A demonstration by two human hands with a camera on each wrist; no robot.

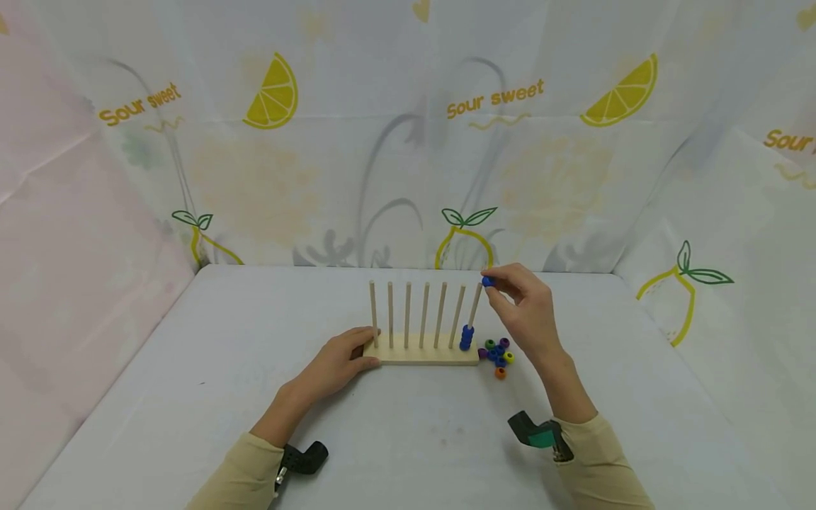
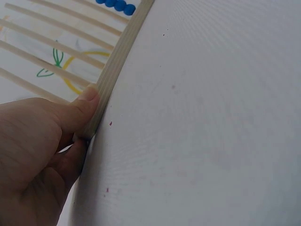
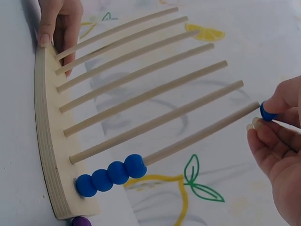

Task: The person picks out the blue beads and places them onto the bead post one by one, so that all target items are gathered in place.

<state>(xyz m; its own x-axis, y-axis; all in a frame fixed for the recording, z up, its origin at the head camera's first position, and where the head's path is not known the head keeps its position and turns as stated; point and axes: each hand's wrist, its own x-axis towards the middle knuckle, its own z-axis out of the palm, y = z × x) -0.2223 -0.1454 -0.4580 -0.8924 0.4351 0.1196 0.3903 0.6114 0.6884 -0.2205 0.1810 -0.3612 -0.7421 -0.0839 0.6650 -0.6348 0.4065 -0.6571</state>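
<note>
A pale wooden base (image 1: pixel 421 358) with several upright pegs stands on the table. Stacked at the bottom of its rightmost peg (image 3: pixel 202 133) are several blue beads (image 3: pixel 117 173). At the tip of that same peg, my right hand (image 1: pixel 524 312) pinches another blue bead (image 3: pixel 268 112) between thumb and fingers; the bead is beside or touching the tip, I cannot tell which. My left hand (image 1: pixel 338 363) grips the base's left end, its thumb on the front edge in the left wrist view. Part of the end is hidden by that hand.
Right of the base lies a loose cluster of beads, among them a yellow bead (image 1: pixel 509 358), an orange bead (image 1: pixel 500 373), a green bead (image 1: pixel 489 344), purple and blue ones. A patterned cloth (image 1: pixel 357 177) hangs behind the white table (image 1: pixel 408 439).
</note>
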